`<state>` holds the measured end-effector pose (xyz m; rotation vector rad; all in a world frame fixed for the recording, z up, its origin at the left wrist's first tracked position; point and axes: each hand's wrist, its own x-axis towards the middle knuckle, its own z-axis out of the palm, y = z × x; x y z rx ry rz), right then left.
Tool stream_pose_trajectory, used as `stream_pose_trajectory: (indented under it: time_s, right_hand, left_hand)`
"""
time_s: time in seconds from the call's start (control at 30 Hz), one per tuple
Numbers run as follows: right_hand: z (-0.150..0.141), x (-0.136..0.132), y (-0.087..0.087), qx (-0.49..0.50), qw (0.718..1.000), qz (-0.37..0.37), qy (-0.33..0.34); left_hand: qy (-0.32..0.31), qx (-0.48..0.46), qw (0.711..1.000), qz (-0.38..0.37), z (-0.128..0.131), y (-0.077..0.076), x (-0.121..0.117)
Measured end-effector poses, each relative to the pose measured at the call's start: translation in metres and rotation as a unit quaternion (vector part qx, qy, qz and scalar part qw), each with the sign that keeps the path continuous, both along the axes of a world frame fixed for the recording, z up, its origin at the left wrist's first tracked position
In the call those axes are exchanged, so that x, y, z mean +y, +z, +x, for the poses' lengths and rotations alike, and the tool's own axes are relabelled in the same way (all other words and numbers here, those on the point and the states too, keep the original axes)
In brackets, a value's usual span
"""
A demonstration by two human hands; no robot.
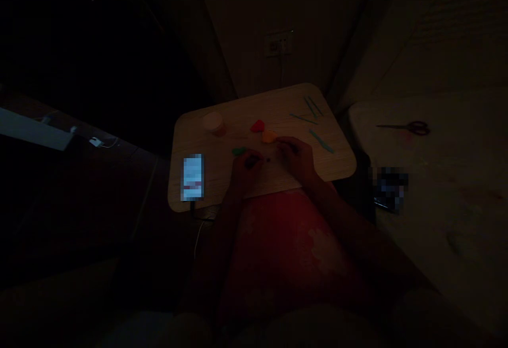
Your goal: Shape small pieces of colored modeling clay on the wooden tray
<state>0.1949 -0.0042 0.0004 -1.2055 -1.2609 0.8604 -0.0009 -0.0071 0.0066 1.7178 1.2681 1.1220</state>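
Wooden board [278, 110], hands [296, 158] flanking speck [268, 159], axis unclear

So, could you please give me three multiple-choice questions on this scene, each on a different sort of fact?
1. Where do the scissors lie relative to the wooden board?
A) On it
B) To its right
C) To its left

2. What colour is the modelling clay lump nearest the right hand?
A) Orange
B) Blue
C) White

3. What state is the phone screen in?
A) Dark
B) Face down
C) Lit

1 B: they lie on a pale surface beside the board.
2 A: the lump beside the hand shows orange.
3 C: it glows brightly on the board.
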Motion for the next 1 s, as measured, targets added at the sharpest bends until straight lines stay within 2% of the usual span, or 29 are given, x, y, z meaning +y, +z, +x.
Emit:
stream_pose_trajectory:
  time_s: [0.27, 0.43, 0.57, 0.67, 0.77, 1.0]
  right_hand:
    - [-0.0013, 0.0, 0.0001, -0.006, 1.0, -0.017, -0.004]
    - [-0.0032, 0.0009, -0.0019, 0.022, 0.999, -0.035, -0.009]
    - [-0.0028, -0.0008, 0.0025, 0.002, 0.999, -0.03, -0.015]
    - [-0.0018, -0.0034, 0.0072, -0.025, 0.999, -0.02, -0.001]
    - [-0.0011, -0.0044, 0.0071, -0.006, 0.999, -0.039, 0.016]
    - [-0.0001, -0.0006, -0.0015, 0.037, 0.999, 0.0, 0.004]
  left_hand:
    - [-0.01, 0.003, 1.0, 0.012, -0.0001, 0.0031, -0.0002]
    - [-0.006, 0.002, 1.0, -0.006, 0.0012, 0.0036, -0.0011]
    - [-0.005, -0.002, 1.0, -0.004, 0.002, 0.0055, -0.0013]
    - [-0.003, 0.001, 1.0, -0.007, 0.0022, 0.0062, -0.0014]
    - [-0.002, 0.004, 1.0, 0.001, 0.0022, 0.0059, -0.0015]
    - [-0.004, -0.003, 1.0, 0.002, 0.002, 0.006, -0.0024]
